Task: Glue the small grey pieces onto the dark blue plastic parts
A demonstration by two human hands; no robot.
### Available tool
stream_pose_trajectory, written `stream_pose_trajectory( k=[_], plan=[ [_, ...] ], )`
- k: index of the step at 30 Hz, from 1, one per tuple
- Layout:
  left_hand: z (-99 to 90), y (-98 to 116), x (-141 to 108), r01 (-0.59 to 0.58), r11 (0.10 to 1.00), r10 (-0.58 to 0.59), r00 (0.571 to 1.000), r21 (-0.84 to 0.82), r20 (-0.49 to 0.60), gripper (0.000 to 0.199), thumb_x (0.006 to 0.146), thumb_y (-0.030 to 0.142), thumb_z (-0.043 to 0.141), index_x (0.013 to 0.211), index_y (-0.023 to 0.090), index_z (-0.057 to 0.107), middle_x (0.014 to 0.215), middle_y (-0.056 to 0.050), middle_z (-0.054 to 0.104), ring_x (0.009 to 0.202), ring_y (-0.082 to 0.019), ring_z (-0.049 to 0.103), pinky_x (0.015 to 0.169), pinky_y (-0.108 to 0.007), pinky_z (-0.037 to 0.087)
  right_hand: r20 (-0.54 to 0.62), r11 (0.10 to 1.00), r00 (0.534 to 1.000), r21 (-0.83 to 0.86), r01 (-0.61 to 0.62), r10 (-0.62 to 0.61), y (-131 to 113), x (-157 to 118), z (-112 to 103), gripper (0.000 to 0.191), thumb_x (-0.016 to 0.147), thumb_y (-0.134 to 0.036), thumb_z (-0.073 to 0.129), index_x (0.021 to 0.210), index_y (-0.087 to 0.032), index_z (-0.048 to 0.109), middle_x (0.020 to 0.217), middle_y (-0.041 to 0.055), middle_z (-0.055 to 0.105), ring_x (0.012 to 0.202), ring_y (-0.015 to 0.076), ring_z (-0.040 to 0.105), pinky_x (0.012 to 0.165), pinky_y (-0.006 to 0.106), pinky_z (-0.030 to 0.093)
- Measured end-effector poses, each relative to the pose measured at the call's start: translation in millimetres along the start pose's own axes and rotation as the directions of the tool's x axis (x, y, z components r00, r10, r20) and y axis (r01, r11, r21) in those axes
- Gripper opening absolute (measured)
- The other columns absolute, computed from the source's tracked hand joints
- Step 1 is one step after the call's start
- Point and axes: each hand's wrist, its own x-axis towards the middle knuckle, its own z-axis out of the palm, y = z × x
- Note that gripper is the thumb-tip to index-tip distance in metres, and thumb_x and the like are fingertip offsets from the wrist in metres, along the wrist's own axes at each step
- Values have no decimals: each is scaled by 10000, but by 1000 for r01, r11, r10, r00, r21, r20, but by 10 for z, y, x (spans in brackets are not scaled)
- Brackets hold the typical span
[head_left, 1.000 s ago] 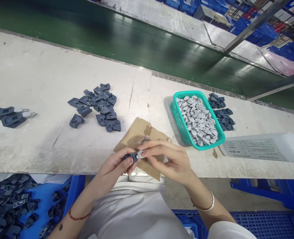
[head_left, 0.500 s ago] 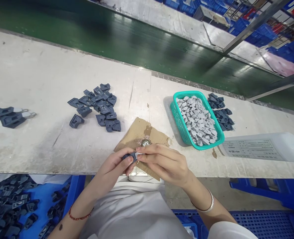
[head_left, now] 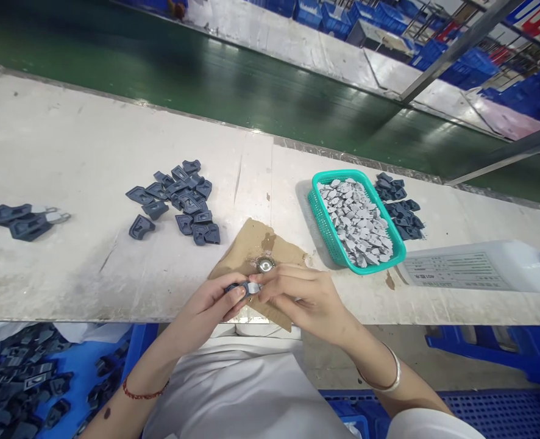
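My left hand point(head_left: 217, 300) is closed around a dark blue-grey plastic part point(head_left: 237, 286), pinching it between thumb and fingers. From its right end sticks a light grey piece point(head_left: 253, 288), and the fingertips of my right hand point(head_left: 300, 297) are closed at that piece. Both hands are together above a brown cardboard sheet point(head_left: 238, 250) near the table's front edge. Just beyond my right fingers, a small round metal cup point(head_left: 265, 265) rests on the cardboard. The inner side of the dark part is mostly covered by my fingers.
A green basket point(head_left: 318, 210) holds many light grey pieces. Dark parts lie in a pile point(head_left: 188, 198) left of centre and another pile point(head_left: 402, 213) behind the basket. Two joined parts point(head_left: 27, 224) lie far left. A white labelled bottle point(head_left: 517, 262) lies right; a blue bin point(head_left: 137, 353) stands below.
My right fingers have shifted and bent slightly around the light grey piece, which shows more now. The left hand keeps its hold on the dark part. The camera view has shifted slightly.
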Motion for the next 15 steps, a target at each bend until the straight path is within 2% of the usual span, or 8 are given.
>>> stream_pose_trajectory(
  k=[4, 8, 11, 13, 14, 15],
  plan=[
    [-16, 16, 4, -7, 999, 7, 1000, 36, 3, 367, 1006, 499, 476, 836, 178, 526, 657, 49, 374, 585, -94, 293, 528, -238, 229, -12, 1000, 1000, -12, 24, -24, 30, -19, 63, 263, 974, -44, 485, 950, -211, 685, 977, 59, 775, 1009, 160, 733, 881, 279, 596],
    [14, 37, 1, 8, 1000, -8, 1000, -7, 11, 354, 961, 536, 527, 882, 192, 538, 635, 46, 436, 573, -103, 357, 534, -232, 278, -60, 998, 998, 58, 26, -23, -20, 7, 117, 111, 994, -165, 598, 1055, -208, 680, 938, 49, 778, 914, 162, 740, 831, 284, 601],
    [9, 80, -33, -39, 993, 49, 995, 107, -89, 373, 846, 550, 665, 809, 195, 558, 597, 49, 426, 539, -106, 352, 500, -234, 268, -60, 1000, 998, 3, 28, -28, -78, -8, -47, 134, 983, -212, 638, 1112, -215, 673, 1032, 56, 774, 985, 183, 725, 889, 324, 582],
    [-50, 132, -88, -66, 964, 127, 965, 257, -230, 356, 828, 502, 682, 711, 194, 547, 603, 35, 429, 545, -114, 363, 496, -243, 274, -131, 978, 989, -188, -90, 66, -61, -77, -290, 124, 982, -243, 638, 1095, -228, 687, 1055, 58, 763, 1016, 215, 705, 911, 375, 557],
    [-99, 164, -126, -65, 939, 172, 940, 337, -296, 354, 842, 480, 655, 672, 195, 531, 610, 25, 435, 555, -121, 374, 502, -251, 284, -213, 927, 967, -314, -204, 141, -28, -128, -435, 121, 992, -261, 615, 1074, -229, 697, 1037, 68, 753, 1000, 235, 694, 895, 404, 546],
    [-160, 199, -169, -50, 912, 213, 906, 407, -367, 348, 856, 460, 624, 653, 197, 518, 619, 19, 445, 555, -124, 373, 503, -260, 284, -290, 832, 934, -447, -327, 211, 20, -187, -581, 155, 996, -300, 596, 1072, -217, 703, 1027, 90, 736, 1003, 267, 676, 882, 436, 532]
  ],
)
